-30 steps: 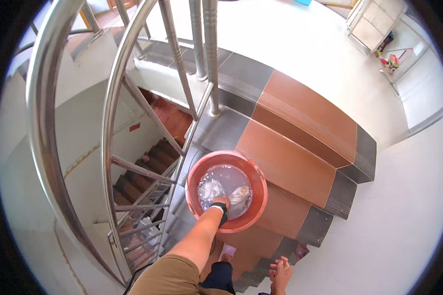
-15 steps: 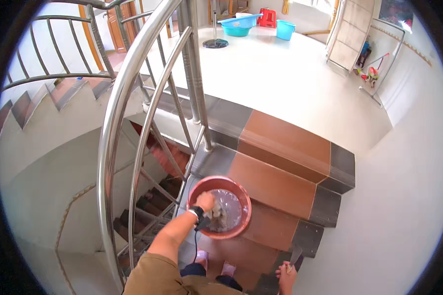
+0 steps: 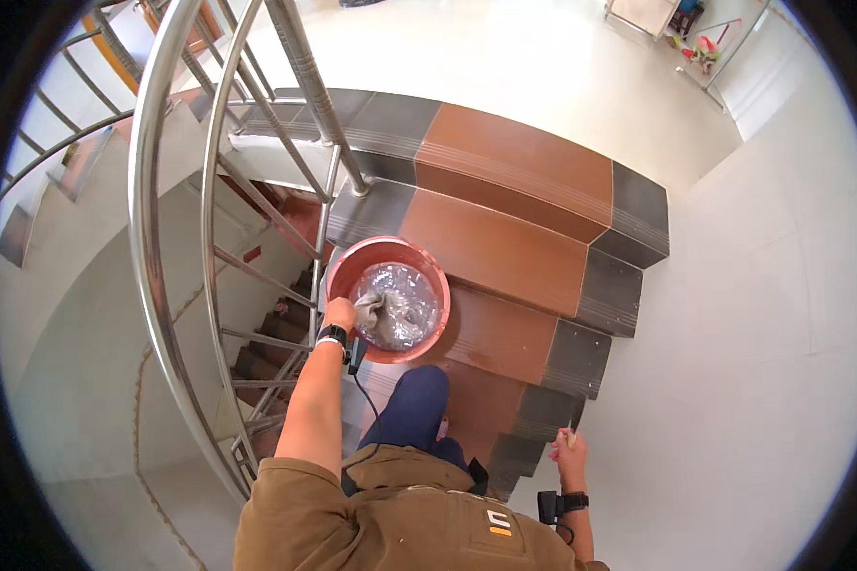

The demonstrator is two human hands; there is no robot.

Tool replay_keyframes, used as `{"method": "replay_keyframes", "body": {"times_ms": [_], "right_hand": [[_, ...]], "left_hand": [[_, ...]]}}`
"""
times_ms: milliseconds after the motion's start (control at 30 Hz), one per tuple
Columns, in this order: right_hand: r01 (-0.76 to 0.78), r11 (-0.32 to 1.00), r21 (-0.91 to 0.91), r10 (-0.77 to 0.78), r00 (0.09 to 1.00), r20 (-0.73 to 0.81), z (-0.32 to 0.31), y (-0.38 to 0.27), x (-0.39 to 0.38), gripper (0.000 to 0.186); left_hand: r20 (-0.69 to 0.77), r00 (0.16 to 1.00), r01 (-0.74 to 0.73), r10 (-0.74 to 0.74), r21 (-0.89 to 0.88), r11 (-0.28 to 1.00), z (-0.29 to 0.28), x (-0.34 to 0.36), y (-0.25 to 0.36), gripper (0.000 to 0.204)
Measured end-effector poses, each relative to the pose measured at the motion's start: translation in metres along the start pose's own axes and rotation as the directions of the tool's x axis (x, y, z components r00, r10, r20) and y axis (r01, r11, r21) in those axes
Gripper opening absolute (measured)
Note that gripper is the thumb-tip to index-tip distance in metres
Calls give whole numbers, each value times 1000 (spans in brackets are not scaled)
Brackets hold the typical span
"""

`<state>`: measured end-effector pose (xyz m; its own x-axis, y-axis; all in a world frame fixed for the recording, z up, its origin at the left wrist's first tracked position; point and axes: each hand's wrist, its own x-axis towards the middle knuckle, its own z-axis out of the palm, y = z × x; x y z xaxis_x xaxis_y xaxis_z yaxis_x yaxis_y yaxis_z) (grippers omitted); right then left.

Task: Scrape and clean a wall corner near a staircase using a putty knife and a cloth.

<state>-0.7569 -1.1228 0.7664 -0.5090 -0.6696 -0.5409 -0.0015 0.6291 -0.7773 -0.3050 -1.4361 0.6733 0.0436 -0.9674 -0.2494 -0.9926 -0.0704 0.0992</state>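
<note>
A reddish-brown basin (image 3: 441, 328) of sudsy, greyish water stands on the stair tread by the railing. At its left side my left hand (image 3: 341, 313) is closed on a wet grey cloth (image 3: 369, 311), part of which trails in the water. Low on the right, near the dark stair ends, my right hand (image 3: 569, 449) is closed round the pale handle of a scraper (image 3: 577, 411). Its thin dark blade points up, away from me, and looks apart from the steps.
Steel railing (image 3: 152, 238) curves along my left, above a stairwell going down. Brown and dark tiled steps (image 3: 505, 228) rise ahead to a pale landing floor (image 3: 533, 67). A white wall (image 3: 733, 333) runs along the right. A cable hangs from my left wrist device.
My left hand has shifted to the basin's left side, with the cloth partly raised. My right hand sits higher in view, and my bent knee now shows below the basin. The view has tilted down.
</note>
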Motion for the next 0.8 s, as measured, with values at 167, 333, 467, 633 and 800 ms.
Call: {"method": "replay_keyframes", "body": {"times_ms": [167,333,467,633,800], "right_hand": [[79,986,-145,-72,996,55,19,-25,22,15],[132,854,-504,-130,991,40,14,-15,72,25],[195,832,-519,-142,980,141,9,-58,69,34],[71,894,-441,1,987,161,-14,-127,62,23],[-19,905,-425,83,988,133,-27,-169,74,19]], "left_hand": [[96,975,206,-202,-41,978,62,8,-19,20],[151,962,232,-226,-24,972,57,12,15,18],[212,938,279,-274,7,960,17,1,7,22],[197,911,399,-364,-185,898,-47,6,25,25],[227,902,428,-366,-369,825,-91,5,32,25]]}}
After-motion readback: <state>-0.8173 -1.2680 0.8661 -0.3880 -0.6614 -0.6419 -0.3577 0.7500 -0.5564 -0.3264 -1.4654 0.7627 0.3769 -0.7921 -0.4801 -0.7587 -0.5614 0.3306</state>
